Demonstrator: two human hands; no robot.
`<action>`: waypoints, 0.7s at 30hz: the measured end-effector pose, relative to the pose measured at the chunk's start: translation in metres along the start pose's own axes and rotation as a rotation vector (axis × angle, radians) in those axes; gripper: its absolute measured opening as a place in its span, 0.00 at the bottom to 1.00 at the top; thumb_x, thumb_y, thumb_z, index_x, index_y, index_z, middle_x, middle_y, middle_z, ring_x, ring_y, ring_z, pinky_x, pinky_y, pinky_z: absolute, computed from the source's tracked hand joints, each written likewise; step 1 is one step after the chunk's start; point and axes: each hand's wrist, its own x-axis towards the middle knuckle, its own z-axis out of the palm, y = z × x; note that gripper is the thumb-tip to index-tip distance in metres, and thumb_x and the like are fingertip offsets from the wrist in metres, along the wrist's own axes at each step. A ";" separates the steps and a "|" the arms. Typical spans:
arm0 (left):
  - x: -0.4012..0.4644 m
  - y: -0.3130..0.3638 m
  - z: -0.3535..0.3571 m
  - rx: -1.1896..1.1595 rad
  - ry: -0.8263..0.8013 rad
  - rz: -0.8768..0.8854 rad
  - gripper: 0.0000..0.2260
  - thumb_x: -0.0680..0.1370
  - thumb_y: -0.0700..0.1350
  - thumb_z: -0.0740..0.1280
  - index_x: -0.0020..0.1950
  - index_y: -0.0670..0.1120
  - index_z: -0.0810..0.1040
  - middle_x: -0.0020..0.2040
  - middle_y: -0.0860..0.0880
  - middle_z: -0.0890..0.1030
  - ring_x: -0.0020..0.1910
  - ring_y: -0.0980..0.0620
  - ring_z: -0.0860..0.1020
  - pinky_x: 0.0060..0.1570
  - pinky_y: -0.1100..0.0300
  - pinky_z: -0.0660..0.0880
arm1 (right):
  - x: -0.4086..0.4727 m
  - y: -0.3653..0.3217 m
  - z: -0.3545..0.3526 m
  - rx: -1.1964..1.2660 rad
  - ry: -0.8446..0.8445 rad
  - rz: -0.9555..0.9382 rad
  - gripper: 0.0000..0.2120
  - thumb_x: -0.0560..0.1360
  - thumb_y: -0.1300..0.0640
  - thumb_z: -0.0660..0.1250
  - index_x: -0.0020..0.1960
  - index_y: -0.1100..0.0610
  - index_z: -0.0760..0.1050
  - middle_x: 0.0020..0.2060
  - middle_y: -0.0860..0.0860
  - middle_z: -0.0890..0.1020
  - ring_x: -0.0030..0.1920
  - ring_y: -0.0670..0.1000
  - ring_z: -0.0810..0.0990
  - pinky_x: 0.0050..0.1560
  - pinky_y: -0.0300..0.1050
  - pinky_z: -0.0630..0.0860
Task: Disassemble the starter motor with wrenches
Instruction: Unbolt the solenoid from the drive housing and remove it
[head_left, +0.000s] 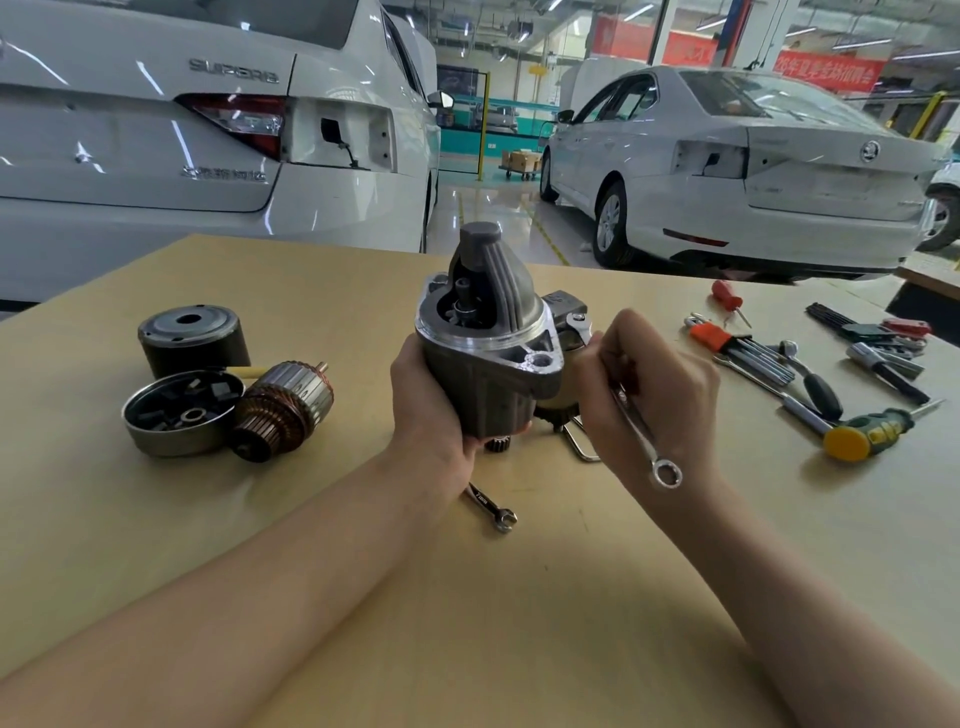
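Left hand (431, 410) grips the starter (488, 338) upright on the tabletop (519, 597) while right hand (649, 400) fingers hold a wrench (631, 410) on a rear nut; a half-seated jaw could slip and round it.

Starter motor (485, 358) underside hidden by left hand (428, 395); small wrench (491, 506) far end under left wrist; right fingers (608, 364) cover combination wrench (631, 410) mid-shaft; bench (519, 597) cut by edges

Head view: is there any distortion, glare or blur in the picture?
Head view: wide-angle bending curves the table edge; ceiling lights glare on the white car and shiny floor; the starter housing and wrench look sharp; soft shadows only.
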 end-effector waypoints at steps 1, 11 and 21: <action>0.001 0.000 0.000 -0.001 0.000 -0.008 0.18 0.80 0.54 0.55 0.48 0.51 0.83 0.44 0.50 0.86 0.40 0.50 0.85 0.40 0.54 0.81 | 0.001 0.000 0.000 0.050 0.009 0.064 0.13 0.72 0.66 0.63 0.32 0.56 0.64 0.24 0.41 0.60 0.26 0.45 0.63 0.27 0.30 0.57; 0.005 0.005 -0.002 0.048 -0.010 -0.050 0.19 0.79 0.54 0.55 0.46 0.49 0.84 0.43 0.47 0.86 0.38 0.46 0.84 0.36 0.51 0.82 | 0.024 0.008 -0.012 0.944 0.171 1.010 0.18 0.68 0.62 0.75 0.47 0.54 0.66 0.23 0.51 0.76 0.18 0.45 0.69 0.21 0.37 0.66; 0.001 0.009 0.000 0.080 -0.118 -0.117 0.24 0.80 0.52 0.52 0.38 0.47 0.86 0.40 0.45 0.85 0.35 0.47 0.84 0.29 0.55 0.80 | 0.023 0.016 -0.014 0.803 0.116 0.952 0.18 0.73 0.55 0.72 0.52 0.60 0.66 0.23 0.50 0.73 0.19 0.46 0.66 0.22 0.38 0.66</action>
